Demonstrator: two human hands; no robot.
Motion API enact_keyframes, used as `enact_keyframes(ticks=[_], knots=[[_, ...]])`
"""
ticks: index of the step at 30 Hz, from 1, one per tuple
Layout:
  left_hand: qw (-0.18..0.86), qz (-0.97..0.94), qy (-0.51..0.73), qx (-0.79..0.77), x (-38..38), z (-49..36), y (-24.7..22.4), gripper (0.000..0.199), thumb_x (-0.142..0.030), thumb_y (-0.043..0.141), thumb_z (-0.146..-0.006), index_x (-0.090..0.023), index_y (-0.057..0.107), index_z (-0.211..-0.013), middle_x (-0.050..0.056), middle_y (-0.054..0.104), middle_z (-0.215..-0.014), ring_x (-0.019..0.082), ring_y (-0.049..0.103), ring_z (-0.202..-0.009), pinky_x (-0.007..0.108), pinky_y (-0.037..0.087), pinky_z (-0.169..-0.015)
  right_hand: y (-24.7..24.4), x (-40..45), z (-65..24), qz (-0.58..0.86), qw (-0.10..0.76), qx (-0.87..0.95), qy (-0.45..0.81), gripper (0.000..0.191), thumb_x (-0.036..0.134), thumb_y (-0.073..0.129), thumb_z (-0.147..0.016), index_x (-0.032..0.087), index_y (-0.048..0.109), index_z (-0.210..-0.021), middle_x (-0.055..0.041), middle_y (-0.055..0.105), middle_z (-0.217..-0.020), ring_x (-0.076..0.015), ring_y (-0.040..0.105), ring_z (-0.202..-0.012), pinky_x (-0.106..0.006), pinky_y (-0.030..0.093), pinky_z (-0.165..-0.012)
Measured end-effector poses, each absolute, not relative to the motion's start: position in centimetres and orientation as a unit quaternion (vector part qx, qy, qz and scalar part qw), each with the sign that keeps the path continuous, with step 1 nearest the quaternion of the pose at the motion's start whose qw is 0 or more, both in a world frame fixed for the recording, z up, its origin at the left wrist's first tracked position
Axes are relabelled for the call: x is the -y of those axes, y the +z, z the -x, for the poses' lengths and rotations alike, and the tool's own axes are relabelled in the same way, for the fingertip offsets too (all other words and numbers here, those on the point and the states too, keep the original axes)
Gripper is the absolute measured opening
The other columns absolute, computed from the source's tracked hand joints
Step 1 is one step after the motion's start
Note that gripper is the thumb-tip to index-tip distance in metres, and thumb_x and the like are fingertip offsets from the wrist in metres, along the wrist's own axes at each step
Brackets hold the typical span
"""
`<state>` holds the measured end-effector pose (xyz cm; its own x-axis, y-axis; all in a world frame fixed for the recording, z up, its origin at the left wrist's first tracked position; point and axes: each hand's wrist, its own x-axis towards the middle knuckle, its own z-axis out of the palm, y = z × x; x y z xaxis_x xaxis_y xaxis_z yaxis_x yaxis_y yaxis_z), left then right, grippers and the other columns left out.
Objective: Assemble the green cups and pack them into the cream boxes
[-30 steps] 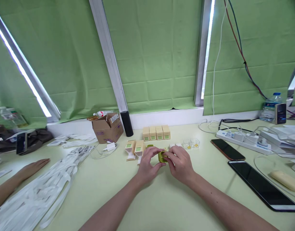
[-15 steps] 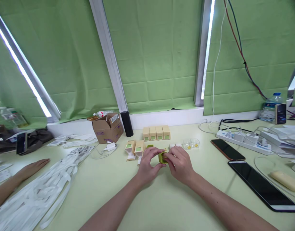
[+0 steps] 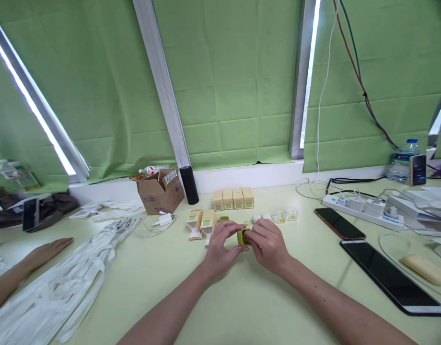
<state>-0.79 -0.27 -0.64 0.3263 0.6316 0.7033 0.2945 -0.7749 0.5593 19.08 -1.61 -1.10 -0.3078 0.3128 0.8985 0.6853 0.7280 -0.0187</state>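
Note:
My left hand (image 3: 220, 247) pinches a small olive-green case (image 3: 243, 237) between thumb and fingers. The fingertips of my right hand (image 3: 269, 243) are closed at the open side of that case; what they grip, if anything, is hidden. Behind my left hand stand two open kraft boxes (image 3: 208, 221) with green labels, and a green piece (image 3: 224, 218) lies beside them. Two clear plastic cups (image 3: 280, 216) with yellow bits sit beyond my right hand, near a white item (image 3: 261, 218).
Several closed kraft boxes (image 3: 233, 198) line the back. A cardboard box (image 3: 161, 191) and black cylinder (image 3: 189, 185) stand left of them. White straps (image 3: 73, 282) and another person's hand (image 3: 50, 252) are at left. Phones (image 3: 389, 275), a power strip (image 3: 364, 209) and cables lie right.
The fingers of my right hand have shifted slightly at the green case, which is turned a little. My left hand keeps its hold.

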Motion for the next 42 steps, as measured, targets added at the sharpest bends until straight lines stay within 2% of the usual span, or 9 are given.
enact_keyframes(ticks=[5,10,15,17,20,27,29,33,42], knots=[[0.149,-0.801,0.498,-0.298,0.3,0.9,-0.4,0.046,-0.026,0.089,-0.077,-0.029,0.074,-0.121,0.01,0.069,-0.115,0.031,0.062,-0.115,0.05,0.053,-0.101,-0.9,1.6,-19.2,0.312,0.497,0.789,-0.179,0.019,0.012,0.056,-0.099,0.022,0.07,-0.09,-0.003,0.061,-0.07,-0.02,0.047,-0.072,-0.036,0.034,-0.066],[0.137,-0.8,0.499,-0.304,0.3,1.0,0.1,0.043,-0.023,0.083,-0.083,-0.03,0.073,-0.124,0.009,0.067,-0.117,0.029,0.061,-0.116,0.047,0.051,-0.102,-0.4,1.5,-20.0,0.289,0.489,0.808,-0.159,0.021,0.013,0.055,-0.098,0.022,0.07,-0.11,-0.0051,0.065,-0.077,-0.0218,0.051,-0.074,-0.037,0.039,-0.067],[0.118,-0.775,0.524,-0.334,-0.2,1.1,-0.1,0.044,-0.022,0.082,-0.083,-0.03,0.073,-0.126,0.01,0.064,-0.117,0.029,0.06,-0.115,0.047,0.05,-0.102,0.0,1.8,-20.5,0.294,0.502,0.802,-0.134,0.04,0.014,0.056,-0.096,0.022,0.058,-0.136,-0.0129,0.07,-0.108,-0.0284,0.064,-0.095,-0.042,0.052,-0.075],[0.099,-0.776,0.529,-0.328,-0.3,1.1,-0.2,0.043,-0.024,0.083,-0.083,-0.03,0.074,-0.124,0.009,0.067,-0.112,0.029,0.059,-0.112,0.047,0.051,-0.098,-0.2,1.9,-20.3,0.311,0.494,0.801,-0.129,0.049,0.017,0.058,-0.097,0.022,0.051,-0.145,-0.0163,0.068,-0.122,-0.0313,0.065,-0.107,-0.045,0.056,-0.08],[0.069,-0.793,0.53,-0.294,-0.3,0.9,-0.3,0.043,-0.027,0.085,-0.083,-0.03,0.072,-0.124,0.008,0.073,-0.106,0.029,0.056,-0.107,0.046,0.052,-0.094,-0.6,1.9,-19.9,0.322,0.471,0.812,-0.126,0.057,0.015,0.058,-0.096,0.021,0.044,-0.152,-0.0181,0.066,-0.13,-0.0329,0.065,-0.115,-0.048,0.06,-0.086],[0.109,-0.787,0.533,-0.29,0.1,0.8,-0.1,0.054,-0.032,0.083,-0.085,-0.027,0.063,-0.135,0.011,0.07,-0.118,0.029,0.057,-0.116,0.048,0.053,-0.099,-1.2,1.5,-19.5,0.323,0.508,0.798,-0.037,0.056,0.005,0.055,-0.091,0.024,0.049,-0.144,-0.0152,0.064,-0.128,-0.031,0.065,-0.117,-0.049,0.063,-0.09],[0.129,-0.78,0.535,-0.298,0.2,0.9,0.0,0.042,-0.03,0.073,-0.093,-0.026,0.062,-0.133,0.012,0.069,-0.119,0.028,0.059,-0.118,0.048,0.052,-0.101,-1.1,1.5,-19.4,0.327,0.538,0.777,0.004,0.053,0.005,0.056,-0.091,0.026,0.051,-0.139,-0.0139,0.064,-0.127,-0.0301,0.065,-0.116,-0.048,0.065,-0.088],[0.138,-0.761,0.532,-0.346,0.2,0.9,-0.1,0.015,-0.026,0.059,-0.099,-0.023,0.069,-0.111,0.01,0.067,-0.107,0.024,0.064,-0.107,0.043,0.052,-0.096,-1.0,1.4,-19.3,0.335,0.584,0.737,0.054,0.047,0.005,0.056,-0.09,0.027,0.056,-0.131,-0.0115,0.064,-0.124,-0.0269,0.067,-0.105,-0.048,0.066,-0.086],[0.26,-0.714,0.501,-0.414,-0.1,-0.1,-0.2,0.013,-0.032,0.061,-0.096,-0.021,0.068,-0.098,0.0,0.066,-0.071,0.018,0.064,-0.072,0.033,0.044,-0.074,-1.2,1.6,-18.8,0.321,0.578,0.747,0.073,0.045,0.002,0.054,-0.089,0.026,0.056,-0.128,-0.0115,0.064,-0.119,-0.028,0.065,-0.109,-0.048,0.064,-0.089]])
